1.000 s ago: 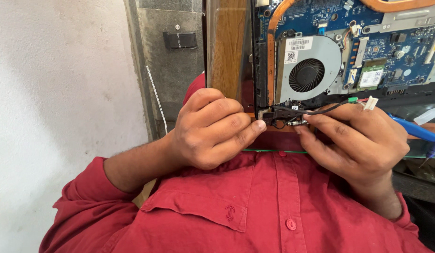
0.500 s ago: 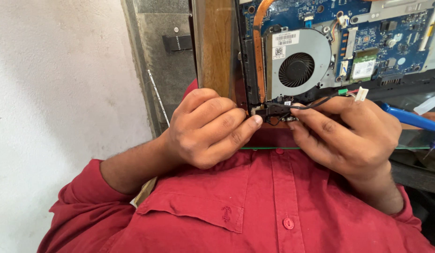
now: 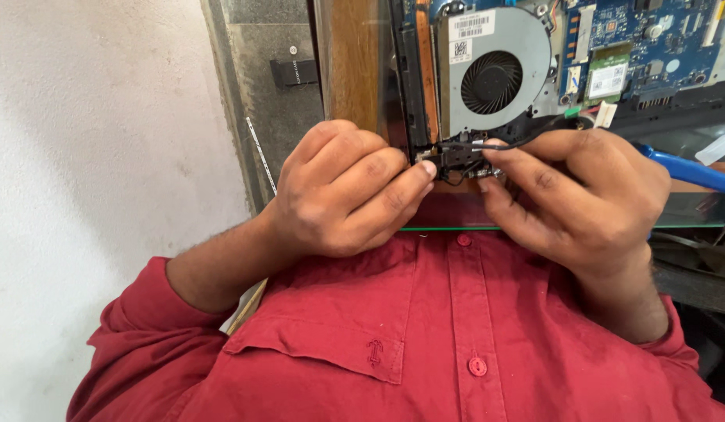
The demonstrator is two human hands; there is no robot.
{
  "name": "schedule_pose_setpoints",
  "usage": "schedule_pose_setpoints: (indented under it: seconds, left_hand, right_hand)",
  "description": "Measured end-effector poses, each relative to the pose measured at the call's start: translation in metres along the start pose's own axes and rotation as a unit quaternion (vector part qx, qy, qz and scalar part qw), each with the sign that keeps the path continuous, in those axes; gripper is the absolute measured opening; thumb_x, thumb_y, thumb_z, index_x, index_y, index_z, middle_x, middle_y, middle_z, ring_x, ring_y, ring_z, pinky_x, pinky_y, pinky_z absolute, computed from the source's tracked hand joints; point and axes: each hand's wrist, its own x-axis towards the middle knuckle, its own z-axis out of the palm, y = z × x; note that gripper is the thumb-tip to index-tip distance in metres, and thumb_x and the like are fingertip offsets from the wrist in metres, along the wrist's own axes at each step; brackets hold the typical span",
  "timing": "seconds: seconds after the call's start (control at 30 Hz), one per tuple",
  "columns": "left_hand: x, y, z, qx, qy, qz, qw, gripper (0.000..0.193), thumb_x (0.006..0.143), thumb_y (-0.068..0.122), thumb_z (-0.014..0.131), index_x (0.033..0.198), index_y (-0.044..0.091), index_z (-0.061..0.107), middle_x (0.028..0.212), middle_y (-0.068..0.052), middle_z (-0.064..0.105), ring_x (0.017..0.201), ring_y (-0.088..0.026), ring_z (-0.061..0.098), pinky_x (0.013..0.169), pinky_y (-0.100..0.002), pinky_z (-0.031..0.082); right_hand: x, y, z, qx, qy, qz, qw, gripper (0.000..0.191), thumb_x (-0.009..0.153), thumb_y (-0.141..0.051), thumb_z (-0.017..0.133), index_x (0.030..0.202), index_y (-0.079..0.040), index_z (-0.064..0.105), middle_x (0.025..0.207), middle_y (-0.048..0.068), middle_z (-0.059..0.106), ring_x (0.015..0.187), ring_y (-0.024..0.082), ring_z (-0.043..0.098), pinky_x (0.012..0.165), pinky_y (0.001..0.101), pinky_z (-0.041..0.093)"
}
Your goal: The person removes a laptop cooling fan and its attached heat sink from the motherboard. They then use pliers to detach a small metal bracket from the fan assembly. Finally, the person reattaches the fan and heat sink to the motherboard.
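Head view: left hand (image 3: 343,191) and right hand (image 3: 585,195) both pinch shut on a small black connector (image 3: 458,160) at the opened laptop's (image 3: 651,55) near edge, its black cable (image 3: 534,134) running rightward below the fan (image 3: 494,74).

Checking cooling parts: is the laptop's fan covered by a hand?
No, the round fan lies bare above both hands, which pinch a small black connector below it.

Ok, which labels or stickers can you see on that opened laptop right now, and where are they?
White sticker: on the grey fan housing, above the fan opening; rectangular, with black print.
Second white sticker: just below it, at the housing's left edge; small, squarish, with a code pattern.
Wireless card label: right of the fan; white rectangle on a green card.
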Motion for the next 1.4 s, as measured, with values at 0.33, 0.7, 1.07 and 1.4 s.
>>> schedule_pose_setpoints:
  seconds: [0.33,0.7,1.07,1.4]
  left_hand:
    - [0.032,-0.003,-0.012,0.004,0.045,-0.108,0.993,0.027,0.099,0.017,0.077,0.122,0.006,0.068,0.111,-0.009,0.062,0.102,-0.027,0.061,0.091,-0.04,0.049]
    - [0.083,-0.01,0.0,0.048,-0.048,-0.161,0.985,0.045,0.079,0.038,0.089,0.099,0.004,0.067,0.091,-0.014,0.068,0.089,-0.034,0.065,0.079,-0.048,0.046]
    - [0.088,-0.038,0.015,-0.098,-0.043,-0.26,0.96,0.018,0.094,0.028,0.079,0.099,0.01,0.073,0.086,-0.007,0.075,0.075,-0.026,0.073,0.066,-0.041,0.055]
    - [0.092,-0.041,0.004,-0.15,-0.028,-0.253,0.956,0.015,0.089,0.021,0.077,0.088,0.007,0.073,0.073,-0.009,0.072,0.063,-0.025,0.071,0.056,-0.04,0.05]
  right_hand:
    - [0.001,-0.008,0.004,-0.023,0.041,0.001,0.999,0.021,0.079,-0.006,0.089,0.095,-0.003,0.076,0.083,0.008,0.068,0.068,0.02,0.062,0.06,0.032,0.049]
    - [0.0,-0.019,0.003,-0.005,0.071,0.008,0.997,0.025,0.076,-0.005,0.09,0.096,-0.003,0.075,0.085,0.008,0.068,0.071,0.02,0.064,0.062,0.0321,0.05]
    - [0.003,-0.02,0.0,-0.003,0.062,0.01,0.998,0.026,0.076,-0.005,0.09,0.097,-0.003,0.076,0.084,0.008,0.067,0.068,0.02,0.062,0.06,0.0322,0.048]
    - [0.009,-0.021,-0.002,-0.014,0.047,0.005,0.999,0.027,0.074,-0.003,0.089,0.098,-0.003,0.078,0.083,0.006,0.067,0.066,0.018,0.059,0.057,0.0321,0.046]
